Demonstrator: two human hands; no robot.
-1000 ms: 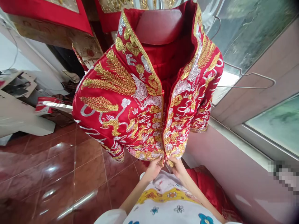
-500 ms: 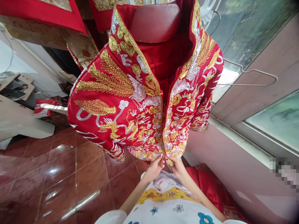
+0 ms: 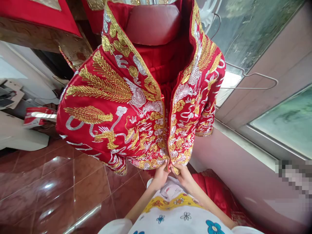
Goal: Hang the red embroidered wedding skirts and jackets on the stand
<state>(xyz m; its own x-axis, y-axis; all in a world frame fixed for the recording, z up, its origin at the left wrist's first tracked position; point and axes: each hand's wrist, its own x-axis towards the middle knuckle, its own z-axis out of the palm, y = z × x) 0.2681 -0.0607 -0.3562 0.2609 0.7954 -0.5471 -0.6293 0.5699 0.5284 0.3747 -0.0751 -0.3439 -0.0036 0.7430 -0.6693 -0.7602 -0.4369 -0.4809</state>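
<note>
No text, label, brand or number can be read. Any marks on the red-and-white packet [image 3: 29,112] at the left of the frame are too small and blurred to tell.

- The floor [image 3: 92,185] has big, shiny, red-brown tiles from 7 to 8 o'clock.
- At 12 o'clock, a dark red neck block [image 3: 153,24] pokes up, and the red jacket [image 3: 138,120] goes around it.
- Red cloth [image 3: 214,191] lies low near 4 o'clock; I can't tell what's under it.
- A pale bench [image 3: 21,133] is at 9 o'clock, partly cut off.
</note>
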